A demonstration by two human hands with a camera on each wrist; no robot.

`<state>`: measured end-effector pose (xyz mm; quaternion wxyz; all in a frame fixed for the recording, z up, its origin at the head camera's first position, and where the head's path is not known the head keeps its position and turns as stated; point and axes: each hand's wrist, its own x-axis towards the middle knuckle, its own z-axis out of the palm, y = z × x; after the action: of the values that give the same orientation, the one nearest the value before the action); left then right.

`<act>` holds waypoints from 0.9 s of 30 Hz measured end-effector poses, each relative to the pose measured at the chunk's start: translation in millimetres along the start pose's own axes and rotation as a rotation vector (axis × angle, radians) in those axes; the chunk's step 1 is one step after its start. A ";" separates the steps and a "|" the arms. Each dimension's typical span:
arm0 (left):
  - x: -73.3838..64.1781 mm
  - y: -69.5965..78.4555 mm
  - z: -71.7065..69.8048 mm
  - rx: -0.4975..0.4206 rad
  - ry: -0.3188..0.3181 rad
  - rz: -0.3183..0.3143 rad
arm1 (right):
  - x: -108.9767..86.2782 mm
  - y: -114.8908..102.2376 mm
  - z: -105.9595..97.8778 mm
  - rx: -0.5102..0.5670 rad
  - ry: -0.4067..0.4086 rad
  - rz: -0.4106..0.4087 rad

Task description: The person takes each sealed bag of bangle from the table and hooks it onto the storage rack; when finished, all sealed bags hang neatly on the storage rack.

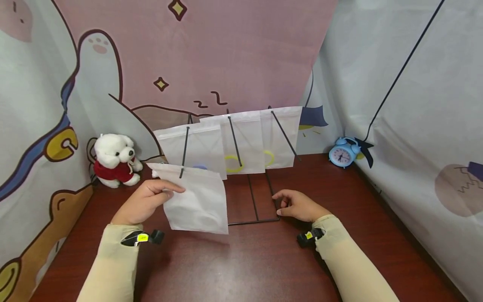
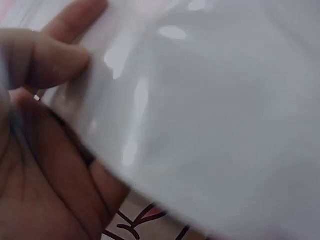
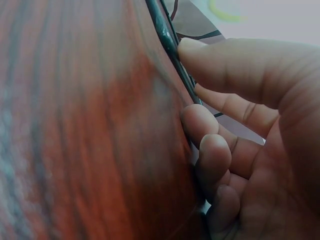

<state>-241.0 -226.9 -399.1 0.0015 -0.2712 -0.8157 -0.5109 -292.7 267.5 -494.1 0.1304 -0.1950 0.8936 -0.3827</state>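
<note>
My left hand pinches the left side of a white plastic zip bag between thumb and fingers. The tip of the rack's left prong shows just below this bag's top edge; whether it passes through a hole cannot be told. Behind it, three more white bags hang from the prongs of a black wire rack, one with a blue mark and two with yellow rings. My right hand grips the rack's base rod near its front right corner. In the right wrist view, thumb and fingertips meet at the black rod.
A white plush dog in red sits at the back left of the brown wooden table. A blue alarm clock stands at the back right. Printed cloth encloses the table behind and at both sides.
</note>
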 end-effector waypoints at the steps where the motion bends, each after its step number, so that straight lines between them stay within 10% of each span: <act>1: 0.1 0.6 0.2 0.010 0.024 -0.011 | 0.0 -0.3 0.1 0.000 0.001 0.001; 16: 10.7 -0.4 17.9 -0.054 0.342 0.044 | -0.5 -0.7 0.3 -0.016 0.001 0.003; 27: 14.2 -17.5 25.5 -0.064 0.368 0.021 | -1.6 -2.2 -0.4 -0.010 0.000 0.000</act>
<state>-253.9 -205.1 -421.8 0.1473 -0.1818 -0.7821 -0.5776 -290.9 267.1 -492.1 0.1295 -0.1955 0.8956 -0.3781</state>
